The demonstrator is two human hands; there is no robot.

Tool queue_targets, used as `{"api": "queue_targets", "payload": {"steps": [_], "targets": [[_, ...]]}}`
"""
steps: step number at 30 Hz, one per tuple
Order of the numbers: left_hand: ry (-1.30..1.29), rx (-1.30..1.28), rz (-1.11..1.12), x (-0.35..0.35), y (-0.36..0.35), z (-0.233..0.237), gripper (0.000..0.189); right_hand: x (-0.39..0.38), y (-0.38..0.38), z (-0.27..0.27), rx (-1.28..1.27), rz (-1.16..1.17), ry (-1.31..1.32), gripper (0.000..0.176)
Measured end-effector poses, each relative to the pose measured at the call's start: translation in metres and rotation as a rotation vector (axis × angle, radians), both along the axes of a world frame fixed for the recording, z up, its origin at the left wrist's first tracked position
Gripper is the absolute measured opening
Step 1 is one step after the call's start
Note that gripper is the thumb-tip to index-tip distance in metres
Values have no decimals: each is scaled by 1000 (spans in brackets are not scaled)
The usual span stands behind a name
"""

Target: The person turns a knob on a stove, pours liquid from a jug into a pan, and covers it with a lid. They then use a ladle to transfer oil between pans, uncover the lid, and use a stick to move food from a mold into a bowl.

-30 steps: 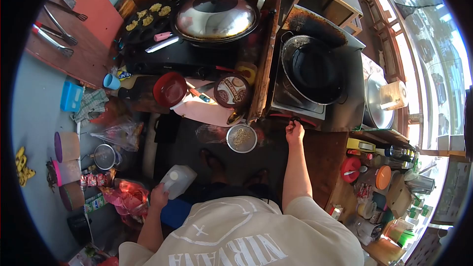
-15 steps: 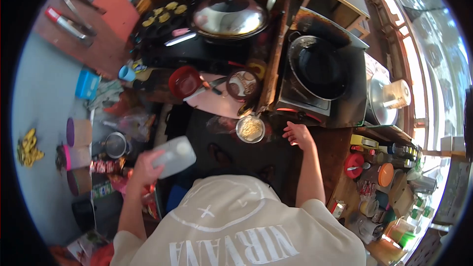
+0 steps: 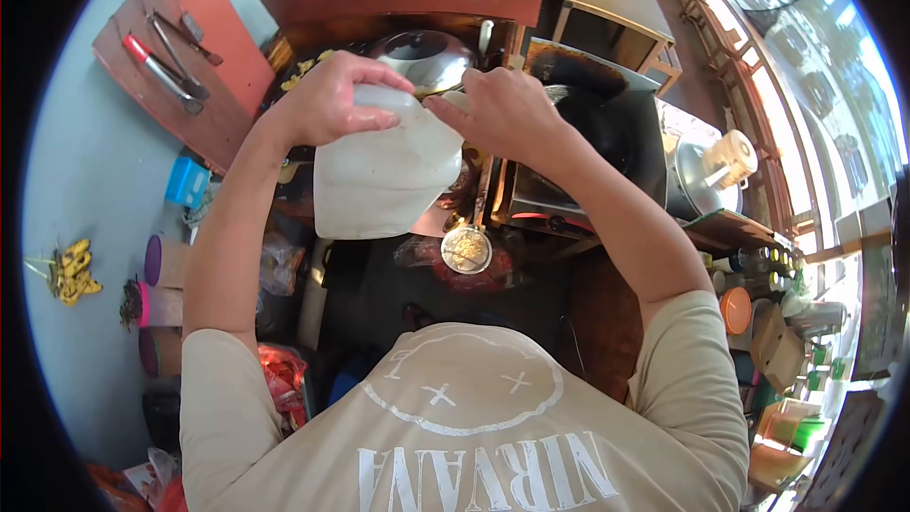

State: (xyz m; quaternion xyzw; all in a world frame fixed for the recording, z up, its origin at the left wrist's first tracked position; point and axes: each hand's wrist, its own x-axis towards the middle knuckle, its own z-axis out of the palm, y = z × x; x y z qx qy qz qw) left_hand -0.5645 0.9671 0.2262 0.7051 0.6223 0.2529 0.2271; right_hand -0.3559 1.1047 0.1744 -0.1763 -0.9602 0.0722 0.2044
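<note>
A whitish plastic jug (image 3: 384, 180) is raised in front of me, tilted with its top end toward the right. My left hand (image 3: 346, 100) is closed around its upper part. At the jug's neck, my right hand (image 3: 507, 114) has its fingers closed; they hide the mouth and any cap. Behind the jug, a wok with a shiny domed lid (image 3: 422, 57) sits on the stove, partly covered by my hands. Below the jug, a strainer (image 3: 466, 249) holds pale yellowish bits.
To the right stands a dark, empty-looking wok (image 3: 602, 133) on a second stove. Tongs (image 3: 166, 76) lie on a red-brown board at left. Several tubs (image 3: 163, 307) line the left wall. Jars and an orange lid (image 3: 736, 310) crowd the right shelf.
My left hand has lifted the jug from the lower left up to the middle, over the stove front. My right hand has risen and come in to the jug's neck.
</note>
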Motion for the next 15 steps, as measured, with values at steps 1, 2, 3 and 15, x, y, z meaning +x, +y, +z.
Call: {"api": "queue_targets", "payload": {"steps": [1,2,3,15], "targets": [[1,2,-14,4,13,0,40,8,7,2,7,-21,-31,66],[28,19,-60,8,26,-2,40,14,10,8,-39,-80,-142,63],[53,34,-107,12,37,-3,39,21,16,7,-42,-95,-143,63],[196,-153,-213,68,154,-27,46,81,85,-36,-338,-153,-262,46]]}}
